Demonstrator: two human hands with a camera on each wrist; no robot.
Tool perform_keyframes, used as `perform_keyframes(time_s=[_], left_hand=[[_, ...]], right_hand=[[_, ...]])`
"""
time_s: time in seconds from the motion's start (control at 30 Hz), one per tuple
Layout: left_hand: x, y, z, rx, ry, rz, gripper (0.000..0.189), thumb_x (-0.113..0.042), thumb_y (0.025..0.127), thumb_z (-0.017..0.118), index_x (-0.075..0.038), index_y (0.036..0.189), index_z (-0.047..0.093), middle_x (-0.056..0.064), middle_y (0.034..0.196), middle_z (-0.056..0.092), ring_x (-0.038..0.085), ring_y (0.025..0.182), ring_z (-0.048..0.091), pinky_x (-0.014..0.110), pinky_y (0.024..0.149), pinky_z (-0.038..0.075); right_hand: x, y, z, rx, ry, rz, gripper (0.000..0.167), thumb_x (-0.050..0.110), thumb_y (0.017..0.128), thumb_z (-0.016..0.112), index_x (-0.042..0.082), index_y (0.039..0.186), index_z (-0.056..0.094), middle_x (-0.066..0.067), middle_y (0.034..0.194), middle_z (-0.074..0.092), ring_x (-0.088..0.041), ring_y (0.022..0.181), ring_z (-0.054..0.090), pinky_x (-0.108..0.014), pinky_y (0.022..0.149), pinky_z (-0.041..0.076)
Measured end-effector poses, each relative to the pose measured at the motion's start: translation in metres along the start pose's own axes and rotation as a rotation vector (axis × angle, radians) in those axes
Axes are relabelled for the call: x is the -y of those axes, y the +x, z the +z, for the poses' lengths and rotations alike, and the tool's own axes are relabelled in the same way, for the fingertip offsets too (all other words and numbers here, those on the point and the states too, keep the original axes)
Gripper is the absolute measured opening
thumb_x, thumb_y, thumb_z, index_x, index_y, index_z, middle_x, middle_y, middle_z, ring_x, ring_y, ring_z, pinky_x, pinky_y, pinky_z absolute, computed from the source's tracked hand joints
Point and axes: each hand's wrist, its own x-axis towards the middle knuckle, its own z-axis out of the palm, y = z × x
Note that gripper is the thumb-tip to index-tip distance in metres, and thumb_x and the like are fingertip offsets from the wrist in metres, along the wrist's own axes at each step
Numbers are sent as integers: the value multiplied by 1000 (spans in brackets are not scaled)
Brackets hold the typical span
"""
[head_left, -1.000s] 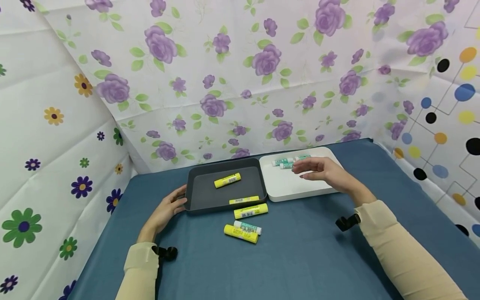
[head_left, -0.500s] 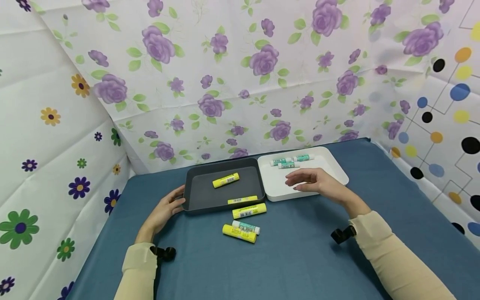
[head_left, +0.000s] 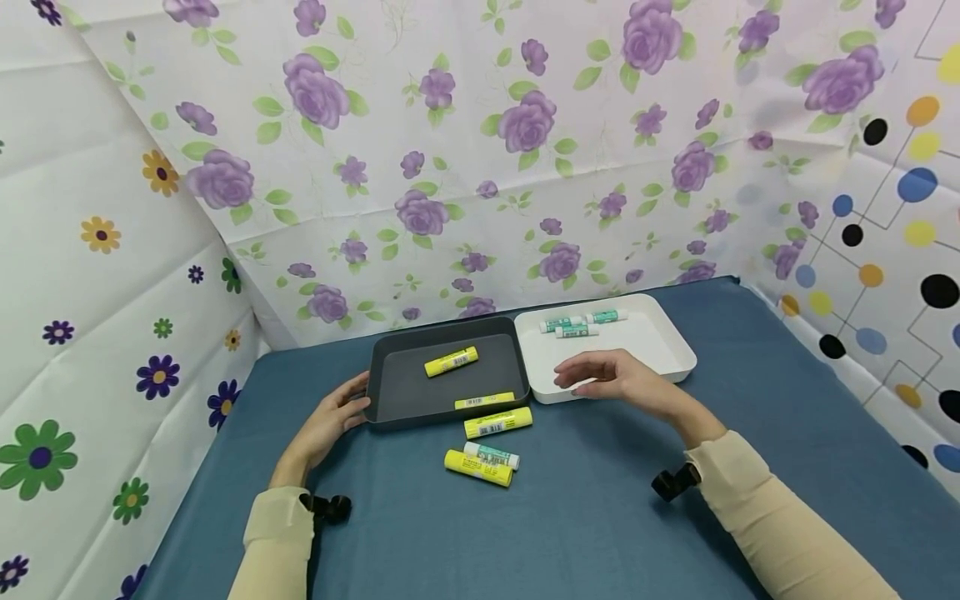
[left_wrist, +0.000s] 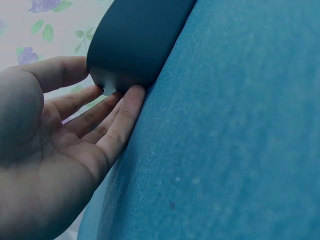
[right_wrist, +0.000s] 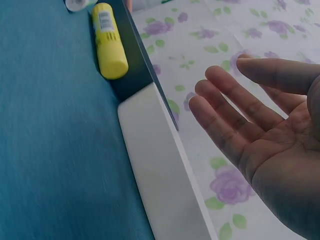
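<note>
A dark grey tray [head_left: 408, 396] lies on the blue cloth, and the fingertips of my left hand [head_left: 326, 427] touch its left end. Close up in the left wrist view, the fingers [left_wrist: 117, 127] reach extended to the tray's outer wall [left_wrist: 135, 45]. My right hand [head_left: 622, 385] hovers over the front edge of the white tray [head_left: 656, 337], fingers loosely bent and holding nothing. Two yellow glue sticks [head_left: 451, 362] lie in the grey tray. Three white-and-green glue sticks [head_left: 577, 331] lie in the white one.
In front of the trays, on the cloth [head_left: 585, 517], are a yellow glue stick [head_left: 498, 422] close to the grey tray's wall, and another yellow one [head_left: 477, 468] beside a white-and-green glue stick [head_left: 492, 455]. The trays stand side by side. Floral sheeting [head_left: 480, 233] rises behind.
My right hand has drawn left and toward me, from beside the white-and-green glue sticks to the white tray's front edge. The left hand stays at the grey tray.
</note>
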Motion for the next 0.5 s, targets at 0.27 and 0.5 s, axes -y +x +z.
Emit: perform_keyframes(time_s=[0.27, 0.5], left_hand=[[1, 1, 0, -8, 13, -10, 63, -22, 113, 50, -13, 168, 22, 22, 167, 25, 41, 150, 32, 60, 120, 35], [3, 1, -1, -7, 16, -6, 62, -22, 113, 49, -12, 168, 21, 23, 167, 24, 42, 151, 31, 61, 120, 34]], right_hand=[[6, 7, 22, 58, 53, 13, 38, 2, 103, 62, 4, 141, 63, -27, 136, 63, -43, 128, 59, -34, 100, 57], [3, 12, 41, 125, 76, 9, 43, 7, 102, 66, -4, 143, 59, -28, 138, 62, -50, 129, 56, -32, 99, 56]])
